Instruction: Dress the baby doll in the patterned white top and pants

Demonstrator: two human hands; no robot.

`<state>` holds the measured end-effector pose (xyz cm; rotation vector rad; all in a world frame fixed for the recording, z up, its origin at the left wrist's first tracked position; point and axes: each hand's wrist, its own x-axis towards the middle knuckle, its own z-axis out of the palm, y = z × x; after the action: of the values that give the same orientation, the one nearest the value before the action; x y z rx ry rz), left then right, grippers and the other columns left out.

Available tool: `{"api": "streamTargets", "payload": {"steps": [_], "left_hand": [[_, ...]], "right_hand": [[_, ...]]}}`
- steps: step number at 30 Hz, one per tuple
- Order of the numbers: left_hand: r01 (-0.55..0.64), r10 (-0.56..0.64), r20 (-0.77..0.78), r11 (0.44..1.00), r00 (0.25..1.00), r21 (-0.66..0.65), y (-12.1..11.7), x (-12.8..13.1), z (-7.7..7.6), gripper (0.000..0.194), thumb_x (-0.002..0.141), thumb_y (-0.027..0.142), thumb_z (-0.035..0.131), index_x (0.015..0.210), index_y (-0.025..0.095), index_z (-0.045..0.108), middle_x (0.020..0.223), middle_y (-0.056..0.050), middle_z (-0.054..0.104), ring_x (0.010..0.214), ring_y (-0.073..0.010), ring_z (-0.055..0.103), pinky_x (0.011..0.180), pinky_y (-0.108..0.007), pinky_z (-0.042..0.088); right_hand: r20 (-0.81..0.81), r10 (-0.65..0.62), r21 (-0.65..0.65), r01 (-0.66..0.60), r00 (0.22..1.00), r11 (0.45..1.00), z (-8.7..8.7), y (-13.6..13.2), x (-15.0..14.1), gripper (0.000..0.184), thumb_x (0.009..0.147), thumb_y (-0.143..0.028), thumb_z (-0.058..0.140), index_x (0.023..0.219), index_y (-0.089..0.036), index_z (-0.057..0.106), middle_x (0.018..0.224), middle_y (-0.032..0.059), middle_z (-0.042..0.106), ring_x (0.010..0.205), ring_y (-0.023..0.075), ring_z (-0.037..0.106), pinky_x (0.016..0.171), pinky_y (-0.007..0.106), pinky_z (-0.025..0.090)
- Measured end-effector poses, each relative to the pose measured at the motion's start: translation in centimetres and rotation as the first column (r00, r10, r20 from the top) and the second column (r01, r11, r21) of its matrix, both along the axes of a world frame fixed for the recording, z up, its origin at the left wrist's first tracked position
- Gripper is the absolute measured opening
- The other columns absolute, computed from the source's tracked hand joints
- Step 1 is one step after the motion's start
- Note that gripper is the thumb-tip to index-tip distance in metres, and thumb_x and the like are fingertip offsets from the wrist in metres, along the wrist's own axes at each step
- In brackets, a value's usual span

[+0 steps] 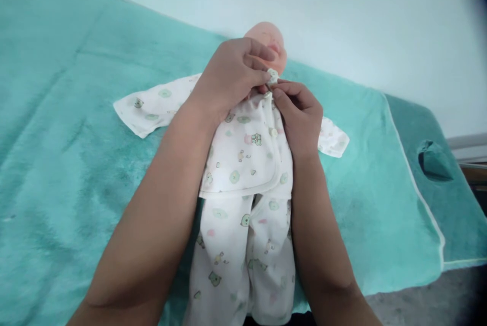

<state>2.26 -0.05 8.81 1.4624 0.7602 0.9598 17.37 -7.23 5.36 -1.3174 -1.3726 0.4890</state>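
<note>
A baby doll lies on its back on a teal towel, dressed in a white printed shirt and matching white trousers. My left hand is closed, pinching the shirt's collar flap just below the doll's chin. My right hand is closed too, its fingertips pinching the shirt's front edge at the top snap, touching the left hand's fingers. Both forearms run along the doll's sides. The doll's sleeves spread out left and right.
The towel covers a padded teal table with a face hole at the right end. A pale wall runs behind. Grey floor shows at the lower right.
</note>
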Motion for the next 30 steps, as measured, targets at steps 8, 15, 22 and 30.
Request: {"api": "streamTargets", "payload": {"steps": [8,15,22,30], "left_hand": [[-0.134,0.162,-0.137,0.972,0.977,0.193,-0.3,0.7,-0.2,0.024,0.077,0.014,0.065,0.097,0.027,0.066,0.099,-0.003,0.069,0.081,-0.0200,0.064,0.073,-0.039,0.051],[-0.286,0.374,-0.319,0.913,0.871,0.290,-1.7,1.1,0.5,0.008,0.081,0.019,0.065,0.085,0.025,0.064,0.093,-0.003,0.067,0.092,-0.0208,0.061,0.085,-0.037,0.047],[-0.106,0.157,-0.367,0.982,0.917,0.157,-5.0,-1.0,2.5,0.014,0.084,0.028,0.062,0.072,0.022,0.065,0.072,-0.001,0.063,0.077,-0.0181,0.059,0.072,-0.032,0.044],[-0.123,0.151,-0.320,0.987,0.935,0.106,-4.4,-0.9,1.8,0.014,0.083,0.032,0.066,0.073,0.022,0.065,0.071,-0.002,0.061,0.074,-0.0173,0.058,0.065,-0.030,0.045]], "right_hand": [[-0.020,0.040,-0.052,-0.041,0.999,0.998,-0.1,0.3,0.3,0.031,0.094,-0.048,0.058,0.120,-0.030,0.063,0.111,0.0004,0.066,0.109,0.0201,0.064,0.098,0.044,0.053],[0.024,-0.064,-0.067,0.065,0.998,0.996,0.7,-1.7,-0.5,0.028,0.092,-0.049,0.059,0.111,-0.028,0.061,0.106,0.0020,0.063,0.098,0.0177,0.060,0.087,0.037,0.052],[0.228,-0.092,-0.168,0.132,0.969,0.977,2.6,-4.0,-1.8,0.030,0.088,-0.050,0.065,0.084,-0.024,0.052,0.080,-0.0019,0.056,0.077,0.0148,0.054,0.072,0.031,0.046],[0.214,0.001,-0.204,0.044,0.977,0.978,2.8,-2.8,-0.6,0.020,0.092,-0.043,0.058,0.087,-0.025,0.053,0.081,-0.0020,0.058,0.078,0.0151,0.055,0.074,0.031,0.047]]}}
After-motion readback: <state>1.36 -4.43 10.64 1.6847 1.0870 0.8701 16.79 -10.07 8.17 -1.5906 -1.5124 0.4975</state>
